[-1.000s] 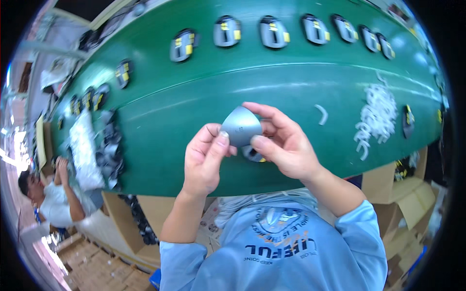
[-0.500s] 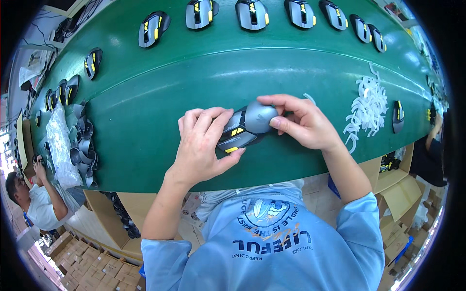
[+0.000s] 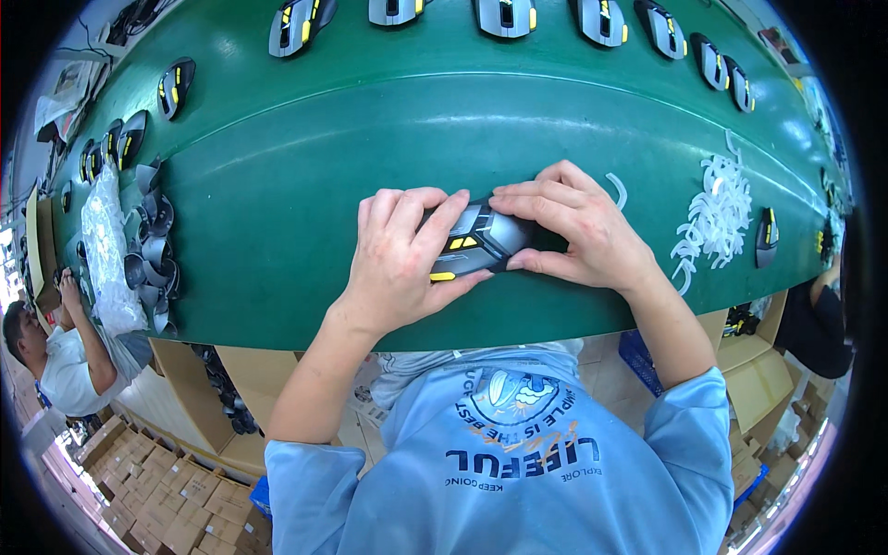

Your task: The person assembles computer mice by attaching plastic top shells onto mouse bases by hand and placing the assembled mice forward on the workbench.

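Note:
A grey and black computer mouse with yellow accents [image 3: 478,239] lies on its side at an angle between my hands, over the near half of the green table. My left hand [image 3: 404,248] is closed round its left end, thumb on the near edge and fingers along the far edge. Gripping the right end is my right hand [image 3: 578,227], fingers over the top far side and thumb at the near side. The smooth grey rear cover sits against the body, partly hidden by my right fingers.
A pile of translucent curved strips [image 3: 717,208] lies to the right, with one loose strip [image 3: 617,191] nearer. Several mice [image 3: 507,17] stand along the far side. Left are a plastic bag [image 3: 111,259] and grey curved covers [image 3: 153,245]. A co-worker [image 3: 69,347] sits far left; cartons [image 3: 176,495] fill the floor.
My right hand has brought the grey rear cover down flush against the mouse body, its fingers now wrapping over that end. The view has shifted slightly.

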`<state>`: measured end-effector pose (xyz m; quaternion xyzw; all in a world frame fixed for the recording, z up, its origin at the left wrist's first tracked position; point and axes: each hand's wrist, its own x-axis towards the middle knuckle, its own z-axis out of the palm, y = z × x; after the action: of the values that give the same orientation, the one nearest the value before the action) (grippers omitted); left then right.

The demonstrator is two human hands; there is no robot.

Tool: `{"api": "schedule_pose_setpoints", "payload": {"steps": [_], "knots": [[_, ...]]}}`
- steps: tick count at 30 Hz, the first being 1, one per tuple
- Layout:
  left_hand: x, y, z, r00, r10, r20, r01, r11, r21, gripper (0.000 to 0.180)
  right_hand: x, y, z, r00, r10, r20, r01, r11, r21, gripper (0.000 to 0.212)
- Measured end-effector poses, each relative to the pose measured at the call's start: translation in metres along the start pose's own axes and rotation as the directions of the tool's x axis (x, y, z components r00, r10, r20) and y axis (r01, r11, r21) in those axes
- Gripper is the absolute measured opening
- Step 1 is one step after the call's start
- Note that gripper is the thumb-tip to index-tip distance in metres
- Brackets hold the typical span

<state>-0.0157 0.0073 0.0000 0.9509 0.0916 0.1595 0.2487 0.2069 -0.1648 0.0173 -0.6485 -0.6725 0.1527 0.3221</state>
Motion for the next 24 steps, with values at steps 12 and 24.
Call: {"api": "schedule_pose_setpoints", "payload": {"steps": [12,24], "knots": [[0.012,0.004,-0.025,0.996,0.012,0.083,-0.005,0.997,-0.081,0.075,-0.003,0.010,0.003,0.999,-0.037,-0.004,0.037,0.998,-0.048,0.055],[0.142,0.008,-0.051,0.420,-0.358,0.834,0.416,0.892,0.174,0.060,-0.002,0.010,0.007,1.000,0.007,-0.012,-0.007,0.999,-0.045,0.055]]}}
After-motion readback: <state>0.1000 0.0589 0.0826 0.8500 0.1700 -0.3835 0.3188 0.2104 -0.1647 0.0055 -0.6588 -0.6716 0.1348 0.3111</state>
